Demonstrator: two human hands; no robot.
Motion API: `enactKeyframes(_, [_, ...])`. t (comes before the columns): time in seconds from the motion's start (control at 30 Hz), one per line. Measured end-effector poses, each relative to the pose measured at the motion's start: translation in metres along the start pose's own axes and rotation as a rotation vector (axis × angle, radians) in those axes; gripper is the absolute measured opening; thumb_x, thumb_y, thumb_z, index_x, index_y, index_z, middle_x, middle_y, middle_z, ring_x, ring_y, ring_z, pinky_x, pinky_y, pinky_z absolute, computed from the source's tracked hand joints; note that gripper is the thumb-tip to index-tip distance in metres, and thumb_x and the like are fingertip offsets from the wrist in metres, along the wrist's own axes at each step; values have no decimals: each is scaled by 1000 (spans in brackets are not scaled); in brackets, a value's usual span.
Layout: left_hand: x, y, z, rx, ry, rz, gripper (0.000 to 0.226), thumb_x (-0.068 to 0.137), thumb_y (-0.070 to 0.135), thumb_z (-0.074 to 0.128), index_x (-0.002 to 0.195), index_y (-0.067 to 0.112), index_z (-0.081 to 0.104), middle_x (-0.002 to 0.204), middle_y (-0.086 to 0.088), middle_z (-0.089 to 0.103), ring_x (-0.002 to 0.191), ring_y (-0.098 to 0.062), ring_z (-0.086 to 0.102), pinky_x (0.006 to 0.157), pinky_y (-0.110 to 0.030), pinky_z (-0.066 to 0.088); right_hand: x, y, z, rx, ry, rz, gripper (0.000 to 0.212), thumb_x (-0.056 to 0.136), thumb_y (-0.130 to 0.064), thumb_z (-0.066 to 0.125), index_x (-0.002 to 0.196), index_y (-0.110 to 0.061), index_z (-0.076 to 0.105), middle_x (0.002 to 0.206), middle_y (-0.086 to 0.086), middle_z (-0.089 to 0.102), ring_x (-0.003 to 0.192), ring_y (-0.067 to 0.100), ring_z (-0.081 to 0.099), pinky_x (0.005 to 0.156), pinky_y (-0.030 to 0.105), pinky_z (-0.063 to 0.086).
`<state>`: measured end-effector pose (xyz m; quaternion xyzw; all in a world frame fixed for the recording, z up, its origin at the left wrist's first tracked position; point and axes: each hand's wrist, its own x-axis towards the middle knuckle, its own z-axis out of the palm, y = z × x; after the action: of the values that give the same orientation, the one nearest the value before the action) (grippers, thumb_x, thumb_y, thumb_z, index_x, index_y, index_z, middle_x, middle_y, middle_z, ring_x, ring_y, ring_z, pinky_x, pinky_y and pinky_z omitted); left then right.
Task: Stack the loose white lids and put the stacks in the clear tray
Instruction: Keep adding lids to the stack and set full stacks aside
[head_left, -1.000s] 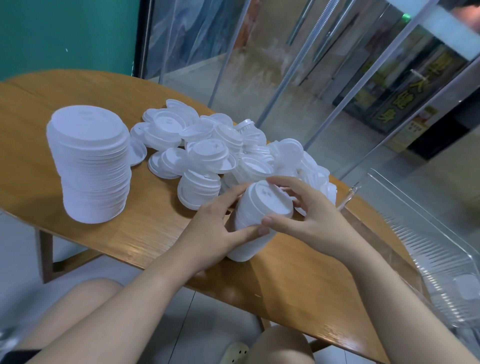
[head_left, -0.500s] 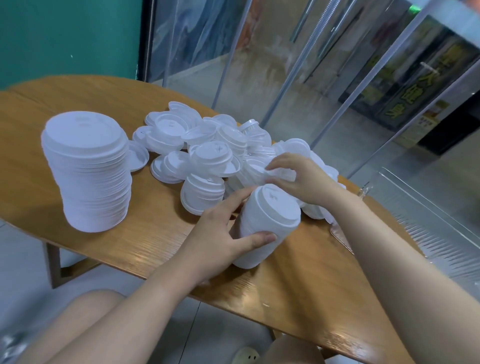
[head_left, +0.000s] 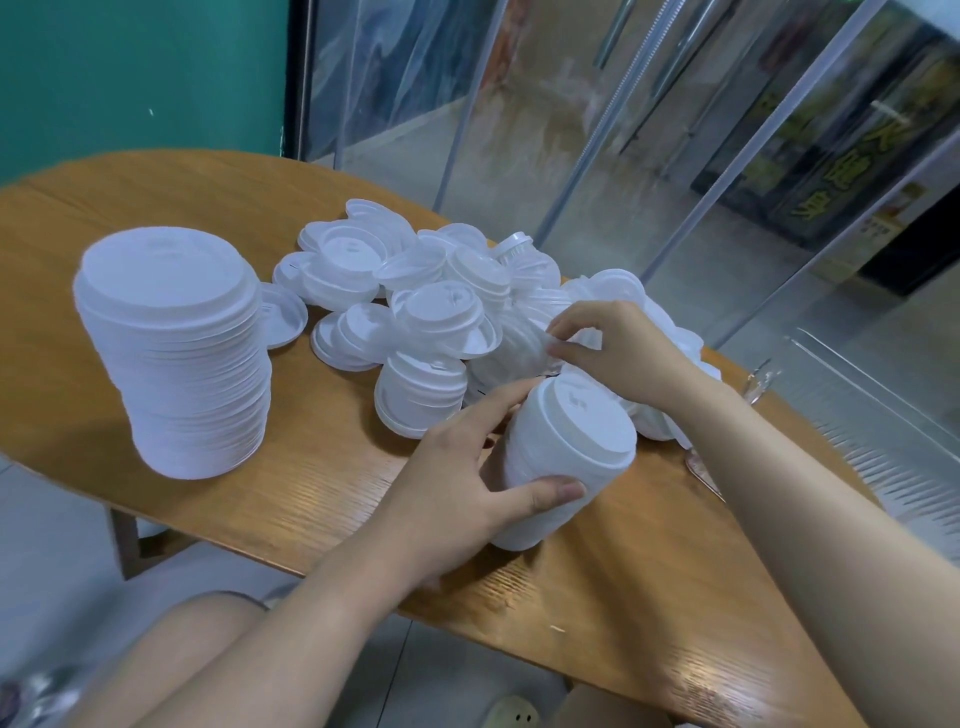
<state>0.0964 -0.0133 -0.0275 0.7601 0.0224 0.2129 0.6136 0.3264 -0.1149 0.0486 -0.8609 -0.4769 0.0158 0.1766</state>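
My left hand (head_left: 457, 483) grips a tilted stack of small white lids (head_left: 566, 457) that rests on the wooden table (head_left: 322, 499). Thumb and fingers curl round its side. Just behind it, my right hand (head_left: 618, 353) reaches into the pile of loose white lids (head_left: 441, 312) and pinches a lid at the pile's right part. A tall stack of larger white lids (head_left: 176, 353) stands upright at the left. The clear tray (head_left: 883, 441) lies at the right, past the table edge, partly hidden by my right forearm.
A short stack of lids (head_left: 421, 400) sits at the pile's near edge. Clear plastic curtain strips (head_left: 571, 130) hang behind the table. The table's near edge runs diagonally above my knees (head_left: 208, 639).
My right hand left the top of the held stack and moved back into the loose pile, where it now pinches a lid. My left hand kept its grip on the stack.
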Motion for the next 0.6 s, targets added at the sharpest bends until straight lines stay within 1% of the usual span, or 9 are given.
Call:
enactKeyframes(0.1, [-1, 0, 1, -2, 0, 0, 70, 72, 52, 85, 135, 53, 53, 125, 28, 64, 119, 2, 58, 100, -18, 46, -2, -3, -2, 20, 41, 13, 16, 87, -22, 83, 87, -10, 71, 89, -3, 72, 87, 10, 65, 87, 26, 50])
enactKeyframes(0.2, [-1, 0, 1, -8, 1, -1, 70, 70, 57, 82, 133, 55, 53, 124, 29, 64, 119, 4, 58, 97, -12, 45, -6, -9, -7, 44, 81, 20, 29, 81, -22, 88, 82, -2, 66, 85, 8, 70, 83, 17, 58, 83, 26, 46])
enactKeyframes(0.23, [0, 0, 1, -8, -1, -2, 71, 69, 60, 81, 134, 55, 52, 124, 30, 63, 119, 5, 57, 96, -12, 45, -7, -11, -9, 49, 87, 17, 32, 80, -21, 89, 81, -1, 65, 83, 11, 68, 81, 17, 56, 81, 26, 45])
enactKeyframes(0.3, [-1, 0, 1, -12, -2, -5, 73, 69, 61, 80, 136, 54, 52, 125, 29, 63, 120, 6, 56, 96, -13, 45, -10, -14, -14, 51, 105, 13, 35, 79, -21, 90, 77, -1, 62, 78, 10, 62, 73, 12, 49, 73, 22, 41])
enactKeyframes(0.33, [-1, 0, 1, -16, -2, -8, 74, 69, 61, 81, 136, 53, 52, 125, 29, 63, 120, 6, 56, 95, -12, 45, -11, -16, -18, 47, 122, 14, 34, 79, -21, 90, 75, -5, 60, 76, 7, 60, 72, 10, 46, 71, 20, 40])
enactKeyframes(0.37, [-1, 0, 0, -19, 0, -7, 73, 70, 59, 82, 137, 52, 52, 125, 28, 64, 121, 5, 56, 95, -11, 45, -13, -17, -21, 39, 139, 17, 33, 79, -22, 90, 74, -11, 60, 77, 4, 59, 71, 10, 46, 71, 21, 42])
enactKeyframes(0.43, [0, 0, 1, -22, 9, 3, 71, 73, 54, 86, 136, 51, 53, 125, 27, 64, 121, 5, 56, 94, -7, 42, -17, -22, -30, 30, 172, 7, 27, 82, -23, 88, 76, -18, 62, 79, 2, 64, 74, 16, 52, 73, 30, 47])
enactKeyframes(0.5, [-1, -1, 1, -27, 15, 2, 70, 73, 53, 87, 135, 53, 54, 124, 28, 65, 121, 5, 57, 92, -4, 40, -23, -28, -39, 41, 209, -26, 17, 85, -20, 85, 83, -14, 69, 81, 1, 70, 76, 18, 58, 77, 34, 50])
enactKeyframes(0.6, [-1, -1, 2, -27, 12, 4, 71, 70, 60, 85, 133, 58, 53, 123, 29, 65, 118, 4, 59, 91, -7, 44, -35, -39, -55, 45, 275, -58, 8, 90, -19, 80, 91, -13, 74, 83, -5, 73, 77, 13, 61, 79, 29, 52])
